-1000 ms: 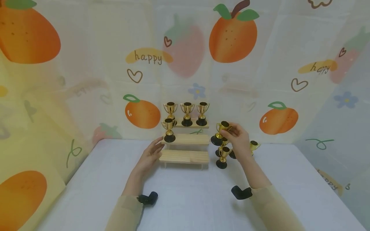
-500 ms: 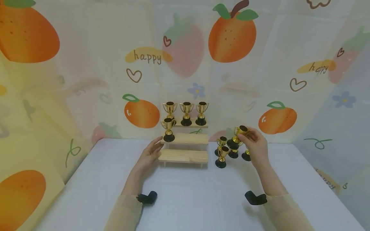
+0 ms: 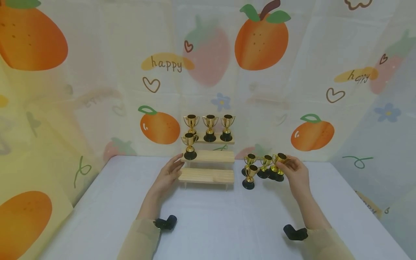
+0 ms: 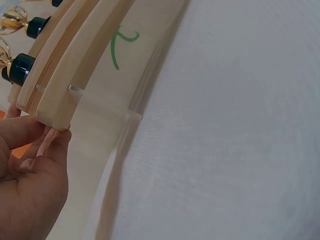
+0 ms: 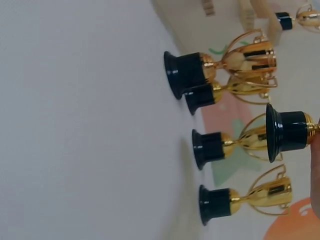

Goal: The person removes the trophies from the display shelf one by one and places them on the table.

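My right hand (image 3: 296, 174) pinches a small gold trophy cup (image 3: 280, 157) by its cup, upright over the right side of the table. The black base of this held trophy (image 5: 290, 131) shows in the right wrist view, with a fingertip (image 5: 315, 175) at the edge. Several similar trophies (image 3: 250, 177) stand on the cloth around it; one is partly hidden behind it. At the left end of a three-step wooden display stand (image 3: 208, 174), my left hand (image 3: 167, 177) holds the board ends between thumb and fingers (image 4: 60, 145).
Three trophies (image 3: 209, 126) stand in a row on the top step. Another trophy (image 3: 190, 146) is at the left end of the middle step. Clear supports (image 4: 105, 102) carry the boards above the white tablecloth (image 3: 214, 224). A fruit-print curtain (image 3: 107, 72) hangs behind.
My right hand has carried its trophy rightward and down, from beside the stand to the right end of the standing trophies. The left hand has stayed at the stand.
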`<state>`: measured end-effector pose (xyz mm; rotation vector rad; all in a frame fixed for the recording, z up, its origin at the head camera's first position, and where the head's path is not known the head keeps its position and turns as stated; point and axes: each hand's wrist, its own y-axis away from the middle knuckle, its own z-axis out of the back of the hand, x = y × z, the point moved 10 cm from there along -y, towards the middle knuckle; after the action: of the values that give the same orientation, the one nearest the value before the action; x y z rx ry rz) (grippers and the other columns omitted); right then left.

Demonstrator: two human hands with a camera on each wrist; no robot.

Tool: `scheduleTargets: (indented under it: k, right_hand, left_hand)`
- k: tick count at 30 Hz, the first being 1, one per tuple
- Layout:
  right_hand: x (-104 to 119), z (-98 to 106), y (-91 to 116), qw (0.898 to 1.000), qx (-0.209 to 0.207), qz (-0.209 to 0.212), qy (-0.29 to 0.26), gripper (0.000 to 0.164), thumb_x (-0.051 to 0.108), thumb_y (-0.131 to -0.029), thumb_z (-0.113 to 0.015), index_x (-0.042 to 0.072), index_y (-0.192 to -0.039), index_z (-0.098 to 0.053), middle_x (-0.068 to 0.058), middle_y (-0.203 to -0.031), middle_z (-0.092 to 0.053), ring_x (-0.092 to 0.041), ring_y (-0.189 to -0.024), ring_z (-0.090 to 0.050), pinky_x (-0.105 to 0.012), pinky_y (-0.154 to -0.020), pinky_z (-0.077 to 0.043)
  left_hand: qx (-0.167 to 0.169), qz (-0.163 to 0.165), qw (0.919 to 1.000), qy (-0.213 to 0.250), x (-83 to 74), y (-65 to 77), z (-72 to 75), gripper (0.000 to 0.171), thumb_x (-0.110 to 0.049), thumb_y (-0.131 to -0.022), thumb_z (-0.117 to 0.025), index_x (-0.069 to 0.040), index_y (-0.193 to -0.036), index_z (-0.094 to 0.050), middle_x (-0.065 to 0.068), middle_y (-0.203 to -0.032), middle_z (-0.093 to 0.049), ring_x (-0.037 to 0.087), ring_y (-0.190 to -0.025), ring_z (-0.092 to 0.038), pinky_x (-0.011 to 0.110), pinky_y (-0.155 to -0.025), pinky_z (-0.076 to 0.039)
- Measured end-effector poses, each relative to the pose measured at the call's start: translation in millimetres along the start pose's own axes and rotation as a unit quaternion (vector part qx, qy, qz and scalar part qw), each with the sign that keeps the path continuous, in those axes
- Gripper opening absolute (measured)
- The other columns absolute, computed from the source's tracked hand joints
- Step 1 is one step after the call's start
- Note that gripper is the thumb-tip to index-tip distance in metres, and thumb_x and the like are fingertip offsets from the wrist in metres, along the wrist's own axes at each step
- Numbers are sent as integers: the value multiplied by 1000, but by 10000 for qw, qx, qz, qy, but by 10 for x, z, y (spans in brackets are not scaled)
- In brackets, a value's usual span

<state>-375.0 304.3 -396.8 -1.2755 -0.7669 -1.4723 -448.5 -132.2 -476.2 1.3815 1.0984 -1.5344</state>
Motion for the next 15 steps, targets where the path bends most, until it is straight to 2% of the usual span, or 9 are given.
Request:
scheduleTargets:
  k: [8,15]
  right_hand:
    - [-232,-55,-33,9996,227,-176,10,48,34,-91,-70,8,-128,-53,31,-93,-62,11,-91,-60,-4,-82,-50]
    - [-355,-164,-50,9974,621,-323,170,52,31,-91,-70,3,-130,-50,31,-91,-62,11,-90,-60,-8,-83,-51]
  left_hand:
    - [-67,38,9999,-73,1,13,15,65,4,-99,-45,-22,-155,-28,19,-164,-22,35,-154,-23,50,-123,-25]
    - [-91,32,9999,-90,-4,6,21,64,3,-99,-46,-24,-155,-30,17,-164,-23,32,-154,-24,49,-122,-26]
